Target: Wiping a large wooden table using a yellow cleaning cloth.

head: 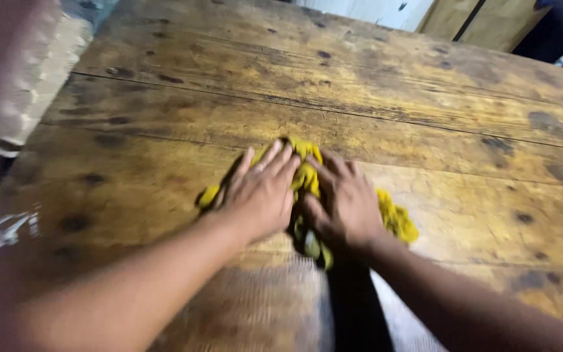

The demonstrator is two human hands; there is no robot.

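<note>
Left hand (pixel 262 192) and right hand (pixel 343 205), both open with palms down, press side by side on a crumpled mustard-yellow cloth (pixel 395 221). The cloth lies beneath and between them on the worn, stained wooden worktop (pixel 425 98), near its front edge.

Workshop (worn plank table (pixel 386 85))

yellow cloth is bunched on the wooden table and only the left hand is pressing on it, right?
Not quite. The head view shows both hands on it: the left hand and the right hand lie flat, side by side, on the yellow cloth. The rest holds: it is bunched on the wooden table.
</note>
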